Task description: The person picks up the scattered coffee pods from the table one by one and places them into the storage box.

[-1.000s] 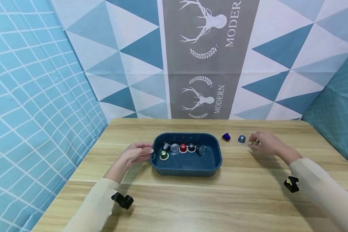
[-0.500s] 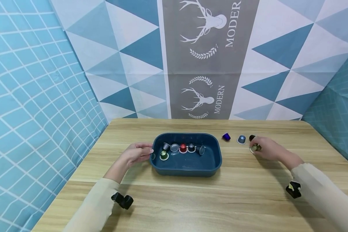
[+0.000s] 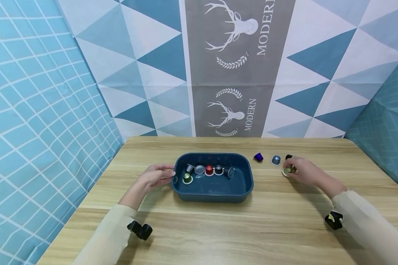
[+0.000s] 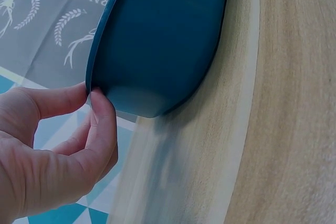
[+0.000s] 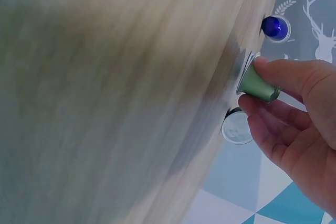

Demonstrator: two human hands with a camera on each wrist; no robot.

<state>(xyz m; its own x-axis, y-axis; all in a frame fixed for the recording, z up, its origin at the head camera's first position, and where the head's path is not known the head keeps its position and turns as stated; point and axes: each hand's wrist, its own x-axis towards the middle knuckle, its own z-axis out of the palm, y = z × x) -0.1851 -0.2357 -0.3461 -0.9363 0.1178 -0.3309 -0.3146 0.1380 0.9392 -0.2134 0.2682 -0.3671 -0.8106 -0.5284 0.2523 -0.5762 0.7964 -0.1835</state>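
My left hand (image 3: pixel 157 176) pinches the left rim of a dark blue tray (image 3: pixel 215 190) between thumb and fingers; the left wrist view shows this grip close up. Over the table, right of the tray, my right hand (image 3: pixel 306 171) holds a light green coffee capsule (image 5: pixel 257 85) by thumb and fingertips, its wide rim facing left in the right wrist view. Just behind that hand lies a black capsule (image 3: pixel 289 156). A light blue capsule (image 3: pixel 276 159) stands beside it, and a deep blue capsule (image 3: pixel 258 157) lies on its side nearer the tray.
Inside the tray, several capsules are grouped toward the back and left, among them a green one (image 3: pixel 187 177) and a red one (image 3: pixel 209 169). The wooden table (image 3: pixel 219 235) meets a patterned cloth backdrop (image 3: pixel 166 73) at the back.
My right hand has pulled slightly toward me with the green capsule, which now shows more to the left of the fingers. The black capsule has come into view. My left hand stays on the rim.
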